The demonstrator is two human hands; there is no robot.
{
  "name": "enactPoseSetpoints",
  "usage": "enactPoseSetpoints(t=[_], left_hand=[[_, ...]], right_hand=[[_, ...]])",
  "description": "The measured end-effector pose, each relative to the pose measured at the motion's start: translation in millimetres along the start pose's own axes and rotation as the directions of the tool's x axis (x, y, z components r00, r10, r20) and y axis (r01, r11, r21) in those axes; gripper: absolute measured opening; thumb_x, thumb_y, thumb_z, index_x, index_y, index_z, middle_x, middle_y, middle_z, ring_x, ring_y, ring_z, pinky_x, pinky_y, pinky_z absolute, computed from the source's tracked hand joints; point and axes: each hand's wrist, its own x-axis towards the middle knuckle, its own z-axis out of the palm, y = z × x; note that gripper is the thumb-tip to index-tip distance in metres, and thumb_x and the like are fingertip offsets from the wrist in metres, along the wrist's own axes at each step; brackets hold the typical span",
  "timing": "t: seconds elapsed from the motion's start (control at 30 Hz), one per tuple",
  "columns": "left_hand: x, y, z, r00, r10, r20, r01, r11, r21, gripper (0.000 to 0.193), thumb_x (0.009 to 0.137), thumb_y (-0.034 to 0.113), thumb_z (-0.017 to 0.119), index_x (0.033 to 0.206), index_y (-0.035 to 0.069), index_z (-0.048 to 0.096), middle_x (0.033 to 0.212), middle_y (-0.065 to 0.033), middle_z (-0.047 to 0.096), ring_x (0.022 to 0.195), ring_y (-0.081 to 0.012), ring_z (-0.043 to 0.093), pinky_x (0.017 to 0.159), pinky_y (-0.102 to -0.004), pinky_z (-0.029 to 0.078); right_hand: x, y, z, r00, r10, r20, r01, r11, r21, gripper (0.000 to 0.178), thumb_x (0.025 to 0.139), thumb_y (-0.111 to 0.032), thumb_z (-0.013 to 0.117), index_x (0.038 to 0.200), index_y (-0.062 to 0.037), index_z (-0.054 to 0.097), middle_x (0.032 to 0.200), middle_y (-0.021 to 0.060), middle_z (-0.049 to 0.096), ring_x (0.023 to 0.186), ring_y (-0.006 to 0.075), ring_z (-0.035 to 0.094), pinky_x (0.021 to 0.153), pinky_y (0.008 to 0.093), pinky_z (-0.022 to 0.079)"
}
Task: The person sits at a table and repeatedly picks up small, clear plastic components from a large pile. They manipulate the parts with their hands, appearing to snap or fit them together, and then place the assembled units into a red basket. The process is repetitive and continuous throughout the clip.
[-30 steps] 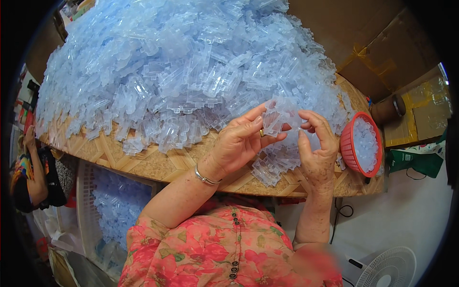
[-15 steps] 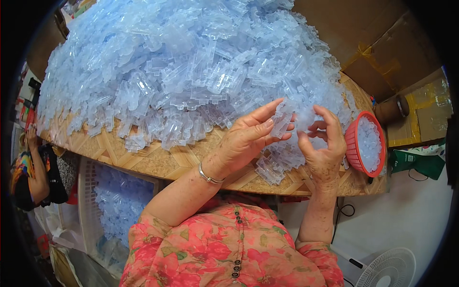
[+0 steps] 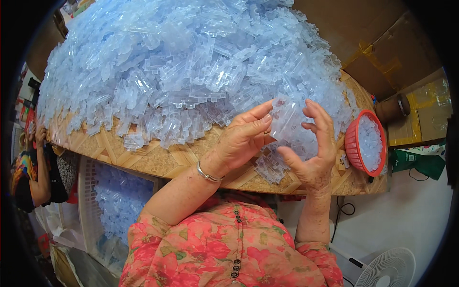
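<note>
My left hand (image 3: 244, 136) pinches a clear, bluish plastic piece (image 3: 285, 123) between thumb and fingers, holding it above the table's front edge. Just to its right is my right hand (image 3: 313, 148), curved, with thumb and fingers spread apart and nothing visibly gripped. A large heap of similar clear plastic pieces (image 3: 191, 62) rises in front of both hands. Beneath the held piece, a small loose cluster of pieces (image 3: 271, 166) lies on the wood-patterned tabletop (image 3: 186, 158). Where the held piece overlaps the heap, its outline is hard to make out.
At the right table edge stands a red basket (image 3: 353, 146) with small clear pieces inside. Below the table at left is a white crate (image 3: 91, 210) of similar pieces. Cardboard boxes (image 3: 377, 48) stand behind at right, a fan (image 3: 389, 272) lower right. Another person's arm (image 3: 42, 177) shows far left.
My right hand's thumb and fingers have spread wider. The plastic in my left hand has turned, showing a broader face. At far left, the other person's hands have shifted.
</note>
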Motion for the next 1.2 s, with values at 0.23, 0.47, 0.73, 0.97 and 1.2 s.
enactPoseSetpoints(t=[0.23, 0.47, 0.73, 0.97, 1.2], left_hand=[[-1, 0, -4, 1.000, -0.026, 0.017, 0.027, 0.999, -0.020, 0.057, 0.097, 0.018, 0.059, 0.147, 0.003, 0.037, 0.138, -0.0050, 0.052, 0.120, -0.0136, 0.054, 0.098, -0.0324, 0.048], [-2, 3, 5, 0.999, 0.040, 0.036, -0.044, 0.993, 0.112, 0.057, 0.098, 0.019, 0.058, 0.147, 0.001, 0.035, 0.143, -0.0085, 0.047, 0.128, -0.0174, 0.049, 0.105, -0.0345, 0.043], [-1, -1, 6, 0.994, 0.104, 0.010, -0.105, 0.987, 0.118, 0.055, 0.100, 0.021, 0.053, 0.147, 0.000, 0.035, 0.143, -0.0159, 0.047, 0.127, -0.0212, 0.050, 0.107, -0.0380, 0.041], [1, 1, 7, 0.956, 0.288, -0.053, -0.273, 0.943, 0.190, 0.052, 0.101, 0.021, 0.049, 0.145, -0.002, 0.036, 0.142, -0.0207, 0.047, 0.131, -0.0271, 0.048, 0.111, -0.0419, 0.037], [0, 4, 10, 0.966, 0.256, -0.043, -0.251, 0.963, 0.099, 0.050, 0.101, 0.018, 0.048, 0.144, -0.003, 0.036, 0.144, -0.0203, 0.045, 0.135, -0.0278, 0.043, 0.112, -0.0427, 0.036]], right_hand=[[0, -4, 4, 0.996, 0.067, 0.060, -0.058, 0.989, -0.136, 0.082, 0.061, -0.012, 0.084, 0.136, -0.0042, 0.050, 0.133, 0.0158, 0.053, 0.122, 0.0323, 0.052, 0.101, 0.0413, 0.045], [-2, -1, 2, 0.997, -0.060, 0.041, 0.067, 0.974, -0.215, 0.072, 0.064, -0.007, 0.077, 0.132, -0.0054, 0.053, 0.130, 0.0156, 0.054, 0.116, 0.0328, 0.055, 0.099, 0.0418, 0.045], [-1, 0, -1, 0.999, 0.040, -0.029, -0.045, 0.979, -0.197, 0.065, 0.066, -0.004, 0.079, 0.127, -0.0088, 0.058, 0.116, 0.0131, 0.053, 0.108, 0.0308, 0.057, 0.088, 0.0389, 0.050], [6, 18, 3, 0.990, -0.121, -0.068, 0.097, 0.954, -0.285, 0.046, 0.068, 0.002, 0.077, 0.111, -0.0084, 0.063, 0.105, 0.0102, 0.056, 0.093, 0.0298, 0.061, 0.077, 0.0380, 0.052], [9, 19, -8, 0.979, -0.168, 0.116, 0.194, 0.946, -0.259, 0.028, 0.071, -0.003, 0.074, 0.095, -0.0072, 0.061, 0.106, 0.0108, 0.062, 0.096, 0.0311, 0.062, 0.081, 0.0396, 0.052]])
